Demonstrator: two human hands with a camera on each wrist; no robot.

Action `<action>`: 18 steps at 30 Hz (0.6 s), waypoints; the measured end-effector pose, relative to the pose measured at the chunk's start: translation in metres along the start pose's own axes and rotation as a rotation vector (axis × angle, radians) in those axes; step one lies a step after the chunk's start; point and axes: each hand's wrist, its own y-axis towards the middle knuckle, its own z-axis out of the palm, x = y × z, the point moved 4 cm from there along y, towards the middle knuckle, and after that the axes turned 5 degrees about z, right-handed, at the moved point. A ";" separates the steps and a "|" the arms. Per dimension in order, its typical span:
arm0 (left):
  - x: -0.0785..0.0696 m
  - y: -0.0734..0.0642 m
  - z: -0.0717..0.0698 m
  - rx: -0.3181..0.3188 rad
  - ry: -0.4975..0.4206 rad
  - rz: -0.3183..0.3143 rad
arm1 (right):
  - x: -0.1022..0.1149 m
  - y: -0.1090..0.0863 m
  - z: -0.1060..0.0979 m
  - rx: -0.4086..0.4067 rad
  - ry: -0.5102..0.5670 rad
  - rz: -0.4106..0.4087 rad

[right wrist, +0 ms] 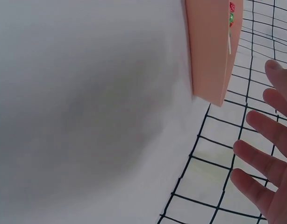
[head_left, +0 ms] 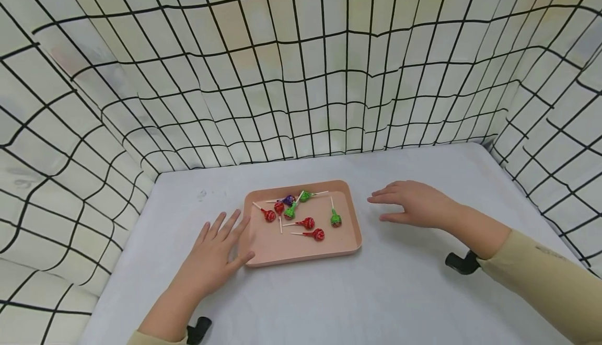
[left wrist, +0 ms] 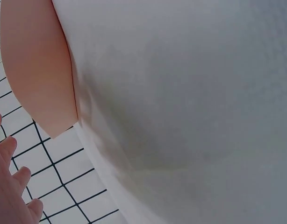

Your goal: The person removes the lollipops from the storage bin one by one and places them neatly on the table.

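A shallow pink tray (head_left: 277,255) lies on the table with several wrapped lollipops on it. A red lollipop (head_left: 319,234) is nearest its front, a green lollipop (head_left: 336,219) sits apart at the right, and a purple lollipop (head_left: 288,199) is among those at the back left. My left hand (head_left: 211,261) is spread at the tray's left edge and overlaps it in the head view; whether it touches cannot be told. To the right of the tray, apart from it, my right hand (head_left: 414,205) hovers with fingers extended. Neither hand holds anything.
White cloth covers the table (head_left: 400,292). Behind it and on both sides rise white walls with a black grid (head_left: 324,110). A black wrist-camera mount (head_left: 462,263) shows at the right sleeve, another black mount (head_left: 199,329) at the left.
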 end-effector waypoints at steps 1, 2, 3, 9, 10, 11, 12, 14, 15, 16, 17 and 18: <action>0.001 0.000 0.000 0.003 0.001 -0.004 | 0.002 0.003 0.000 0.011 0.001 0.000; 0.001 -0.001 0.001 0.006 0.003 -0.007 | 0.003 0.006 -0.001 0.018 -0.003 -0.003; 0.002 -0.001 0.001 0.008 0.002 -0.010 | 0.005 0.010 -0.001 0.027 -0.002 -0.005; 0.004 -0.002 0.003 0.017 0.009 -0.027 | 0.019 0.030 -0.002 0.065 0.013 -0.034; 0.004 -0.003 0.003 0.018 0.013 -0.030 | 0.021 0.033 -0.002 0.070 0.017 -0.041; 0.005 -0.003 0.004 0.020 0.017 -0.033 | 0.023 0.036 -0.001 0.075 0.020 -0.049; 0.005 -0.003 0.004 0.021 0.019 -0.035 | 0.025 0.038 -0.001 0.079 0.022 -0.059; 0.006 -0.002 0.005 0.023 0.017 -0.036 | 0.028 0.042 -0.001 0.083 0.022 -0.077; 0.006 -0.002 0.005 0.025 0.017 -0.035 | 0.029 0.044 -0.001 0.083 0.017 -0.085; 0.006 -0.002 0.006 0.027 0.016 -0.035 | 0.030 0.046 -0.001 0.084 0.016 -0.092; 0.006 -0.002 0.006 0.028 0.018 -0.034 | 0.031 0.047 -0.001 0.082 0.011 -0.103; 0.006 -0.001 0.006 0.030 0.019 -0.033 | 0.032 0.048 -0.001 0.083 0.011 -0.108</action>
